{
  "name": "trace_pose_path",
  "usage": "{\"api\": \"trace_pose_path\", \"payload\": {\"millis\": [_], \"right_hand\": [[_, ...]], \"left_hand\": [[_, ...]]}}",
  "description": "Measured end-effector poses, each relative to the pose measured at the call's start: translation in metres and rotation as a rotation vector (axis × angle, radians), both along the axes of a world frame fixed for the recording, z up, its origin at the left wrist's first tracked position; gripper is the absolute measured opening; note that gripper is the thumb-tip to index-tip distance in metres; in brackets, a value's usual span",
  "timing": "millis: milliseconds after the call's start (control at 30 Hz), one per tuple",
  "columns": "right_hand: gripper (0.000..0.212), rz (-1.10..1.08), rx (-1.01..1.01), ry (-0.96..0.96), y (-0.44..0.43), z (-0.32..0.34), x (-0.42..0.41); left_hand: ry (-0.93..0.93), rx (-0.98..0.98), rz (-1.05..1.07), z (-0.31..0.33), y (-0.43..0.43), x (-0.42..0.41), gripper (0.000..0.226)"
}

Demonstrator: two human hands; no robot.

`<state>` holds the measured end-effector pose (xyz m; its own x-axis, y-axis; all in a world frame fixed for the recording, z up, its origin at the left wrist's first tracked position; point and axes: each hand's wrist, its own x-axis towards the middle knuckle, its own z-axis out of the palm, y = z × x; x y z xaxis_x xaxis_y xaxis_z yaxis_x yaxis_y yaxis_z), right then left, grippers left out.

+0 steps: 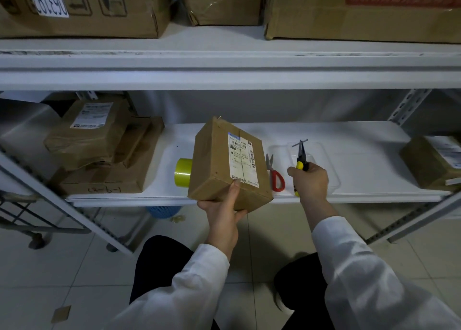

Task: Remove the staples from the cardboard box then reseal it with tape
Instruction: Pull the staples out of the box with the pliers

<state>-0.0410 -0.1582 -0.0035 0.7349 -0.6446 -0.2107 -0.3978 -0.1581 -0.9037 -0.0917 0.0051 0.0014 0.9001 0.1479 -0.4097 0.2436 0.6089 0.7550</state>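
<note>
At frame centre, the box (228,162) is gripped by the left hand (223,216); right of it, pliers (301,155) are grasped by the right hand (310,182).

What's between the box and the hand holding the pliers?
Red-handled scissors lie on the shelf between the box and the right hand gripping pliers, head view.

The cardboard box (219,165) I hold is matt brown and slightly creased, with a smooth white paper label (243,160). My pliers (301,155) have dull dark metal jaws and yellow plastic grips. The tape roll (183,172) shines glossy yellow-green. The scissors (270,166) pair metal blades with red plastic handles. The tray (324,170) is clear plastic.
</note>
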Motion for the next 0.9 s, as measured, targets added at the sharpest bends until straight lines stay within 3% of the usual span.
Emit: {"api": "trace_pose_path", "payload": {"millis": [167, 333, 500, 633, 767, 900], "right_hand": [[0.020, -0.029, 0.039, 0.146, -0.026, -0.018, -0.003], [0.035, 0.002, -0.017, 0.258, -0.034, -0.025, -0.004], [0.019, 0.023, -0.038, 0.073, -0.020, -0.013, -0.004], [0.013, 0.189, -0.077, -0.052, 0.006, 0.009, -0.001], [0.019, 0.328, -0.032, -0.119, 0.028, 0.030, 0.002], [0.046, 0.384, -0.023, -0.152, 0.043, 0.039, 0.002]], "left_hand": [[0.021, 0.030, -0.011, -0.004, -0.007, 0.001, 0.051], [0.032, 0.082, -0.021, -0.012, -0.008, 0.001, 0.065], [0.034, 0.113, -0.028, -0.015, -0.008, 0.001, 0.064], [0.041, 0.119, -0.028, -0.015, -0.009, 0.000, 0.065], [0.027, 0.089, -0.009, -0.013, -0.008, -0.001, 0.061], [-0.002, 0.085, -0.011, -0.013, -0.005, -0.001, 0.057]]}}
